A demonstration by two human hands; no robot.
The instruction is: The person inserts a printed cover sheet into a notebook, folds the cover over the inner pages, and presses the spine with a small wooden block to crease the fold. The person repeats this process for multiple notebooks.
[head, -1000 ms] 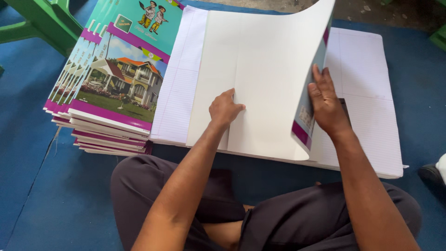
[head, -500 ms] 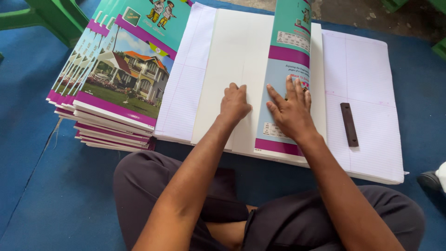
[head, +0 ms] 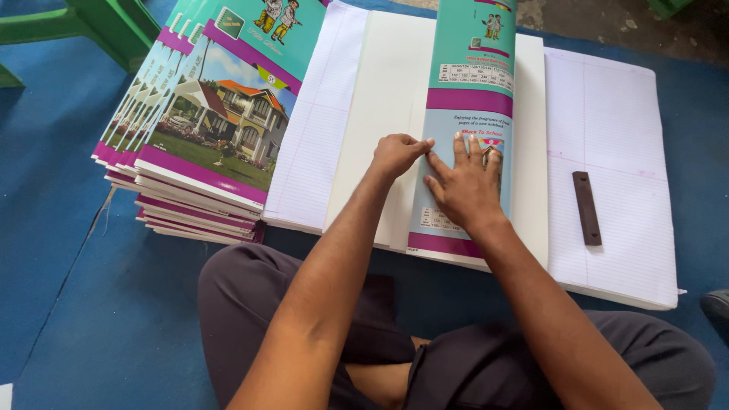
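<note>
Hands meet on the teal-and-purple printed notebook cover [head: 467, 114], its long axis running straight away: left hand [head: 396, 154] curled, right hand [head: 465, 182] flat, holding nothing.

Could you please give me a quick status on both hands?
Left hand and right hand pressing teal-and-purple printed cover sheet flat. Dark flat bar lies apart on ruled paper.

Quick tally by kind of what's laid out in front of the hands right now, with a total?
Stacks of finished notebooks: 1
Covers being folded under left hand and right hand: 1
Piles of ruled sheets: 1
Dark flat bars: 1
Green stools: 1
Total: 5
</note>
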